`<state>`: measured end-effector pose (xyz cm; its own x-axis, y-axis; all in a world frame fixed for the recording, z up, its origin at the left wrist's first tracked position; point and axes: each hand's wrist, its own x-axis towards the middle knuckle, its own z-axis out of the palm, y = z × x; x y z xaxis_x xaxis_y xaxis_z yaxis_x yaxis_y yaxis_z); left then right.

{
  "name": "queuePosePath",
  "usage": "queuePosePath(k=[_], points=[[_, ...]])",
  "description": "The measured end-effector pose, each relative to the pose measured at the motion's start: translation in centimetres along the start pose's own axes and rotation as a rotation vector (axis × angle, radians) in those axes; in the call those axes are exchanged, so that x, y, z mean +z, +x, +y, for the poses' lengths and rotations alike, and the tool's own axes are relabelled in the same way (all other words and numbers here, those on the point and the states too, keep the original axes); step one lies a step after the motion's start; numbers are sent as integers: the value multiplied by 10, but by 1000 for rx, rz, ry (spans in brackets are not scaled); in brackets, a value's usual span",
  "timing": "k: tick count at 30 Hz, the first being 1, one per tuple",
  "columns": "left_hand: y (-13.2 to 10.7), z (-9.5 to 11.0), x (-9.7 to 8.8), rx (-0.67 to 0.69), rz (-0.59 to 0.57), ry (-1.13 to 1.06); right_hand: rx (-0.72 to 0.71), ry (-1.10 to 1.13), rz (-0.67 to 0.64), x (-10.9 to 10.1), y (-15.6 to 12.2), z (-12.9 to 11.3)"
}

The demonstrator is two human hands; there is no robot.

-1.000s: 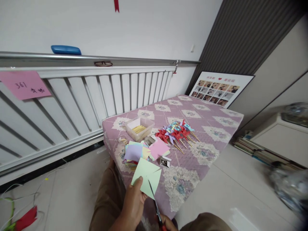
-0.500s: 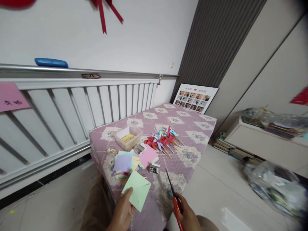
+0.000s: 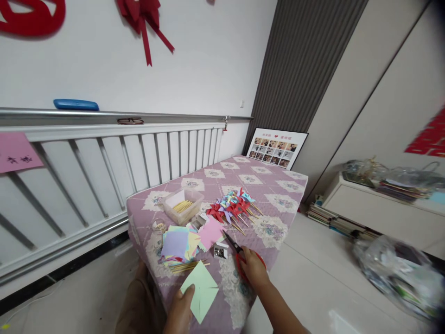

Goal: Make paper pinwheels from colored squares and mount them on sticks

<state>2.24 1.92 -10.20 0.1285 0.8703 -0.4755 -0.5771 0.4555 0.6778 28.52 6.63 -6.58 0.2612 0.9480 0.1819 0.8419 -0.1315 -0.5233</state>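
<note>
My left hand (image 3: pixel 182 304) pinches a square of light green paper (image 3: pixel 204 291) by its left edge, thumb on top; slits run in from its corners. Red-handled scissors (image 3: pixel 233 245) are in my right hand (image 3: pixel 255 269), their blades pointing away toward the pink paper (image 3: pixel 210 233). A small box of shiny metal fasteners (image 3: pixel 219 251) lies just left of the blades. Behind the green sheet is a stack of coloured paper squares (image 3: pixel 176 242), with thin wooden sticks (image 3: pixel 187 266) at its near side. Several finished paper pinwheels (image 3: pixel 232 206) on sticks lie farther back.
A plastic box (image 3: pixel 182 206) of wooden sticks stands near the radiator (image 3: pixel 156 155). The table wears a purple patterned cloth (image 3: pixel 257 185). A framed photo board (image 3: pixel 276 148) leans at the far end. To the right are a low cabinet (image 3: pixel 378 204) and a plastic bag (image 3: pixel 392 273) on the floor.
My right hand has moved forward and left with the scissors, out over the table toward the pink paper. The green paper has come lower and turned, its slits now plainer.
</note>
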Motion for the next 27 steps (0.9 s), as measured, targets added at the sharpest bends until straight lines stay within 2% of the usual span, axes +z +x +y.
queuePosePath(k=[5, 8, 11, 16, 19, 22, 27], points=[[-4, 5, 2, 11, 2, -23, -7, 71, 80, 7, -2, -1], [-6, 9, 3, 26, 9, -61, -3, 154, 158, 9, -16, -4], [-7, 13, 3, 34, 29, -97, -1, 285, 184, 21, -40, -17], [-8, 18, 4, 57, 69, -118, 23, 504, 156, 57, -93, -58], [-10, 20, 3, 74, 64, -111, 14, 586, 124, 71, -118, -80], [-11, 19, 2, 99, 45, -114, -28, 624, 67, 75, -131, -92], [-11, 17, -1, 120, 28, -115, -100, 638, -25, 73, -136, -95]])
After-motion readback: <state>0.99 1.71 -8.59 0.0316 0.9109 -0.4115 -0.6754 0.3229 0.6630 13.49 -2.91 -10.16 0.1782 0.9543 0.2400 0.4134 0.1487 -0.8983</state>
